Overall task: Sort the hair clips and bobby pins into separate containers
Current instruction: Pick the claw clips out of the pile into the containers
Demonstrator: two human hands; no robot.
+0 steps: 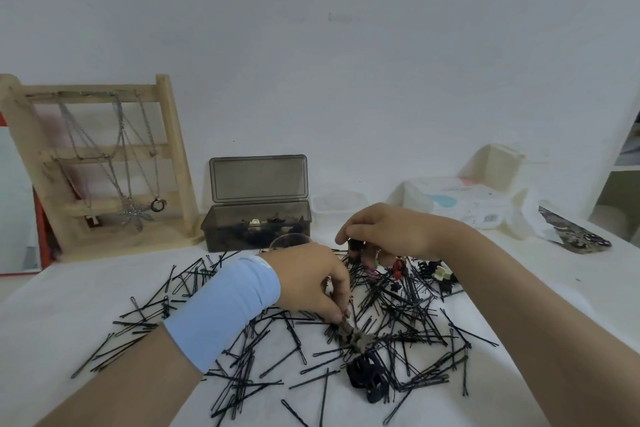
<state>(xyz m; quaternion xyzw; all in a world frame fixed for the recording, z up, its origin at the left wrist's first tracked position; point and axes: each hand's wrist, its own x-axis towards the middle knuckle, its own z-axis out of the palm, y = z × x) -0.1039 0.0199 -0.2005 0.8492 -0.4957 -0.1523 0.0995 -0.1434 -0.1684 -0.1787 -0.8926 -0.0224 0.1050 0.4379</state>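
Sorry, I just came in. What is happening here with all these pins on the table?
A person is sorting hair accessories. The left hand pinches a brown clip among the scattered bobby pins, while the right hand grips small clips further back. The dark box behind, lid open, already holds some clips. Many pins and a black claw clip are not sorted yet.

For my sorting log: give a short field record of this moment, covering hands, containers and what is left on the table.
left hand: pinches a brown claw clip in the pile
right hand: grips a dark hair clip
bobby pins: loose, scattered over the white table
black claw clip: lies among the pins, unsorted
smoky box: lid open, hair clips inside
clear tub: behind the right hand, contents unclear
jewellery stand: rear left, necklaces hanging
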